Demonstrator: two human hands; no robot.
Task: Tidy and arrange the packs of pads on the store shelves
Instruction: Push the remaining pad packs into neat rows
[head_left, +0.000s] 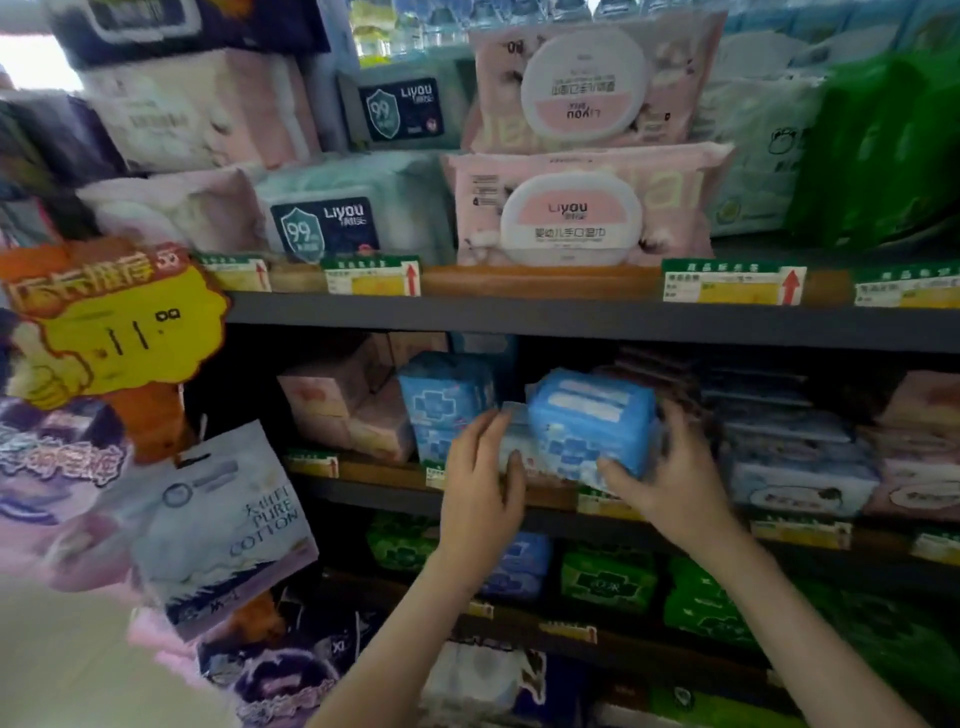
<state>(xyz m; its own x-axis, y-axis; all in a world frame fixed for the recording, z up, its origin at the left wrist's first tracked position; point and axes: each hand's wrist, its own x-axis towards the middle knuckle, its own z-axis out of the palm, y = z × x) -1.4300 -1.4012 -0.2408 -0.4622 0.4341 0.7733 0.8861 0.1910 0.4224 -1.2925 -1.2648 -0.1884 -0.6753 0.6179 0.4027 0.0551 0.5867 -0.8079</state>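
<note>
Head view: left hand (480, 488), right hand (670, 478) grip blue pack (592, 415) beside stacks (779, 431).

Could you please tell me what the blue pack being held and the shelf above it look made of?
Blue pack: likely soft plastic film, glossy, with crinkles and highlights. Shelf: probably painted metal, matte dark grey, flat straight edge; blur leaves it uncertain.

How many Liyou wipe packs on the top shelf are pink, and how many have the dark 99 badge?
Pink Liyou packs: 2
Liyou packs with the dark 99 badge: 2
Total: 4
</note>
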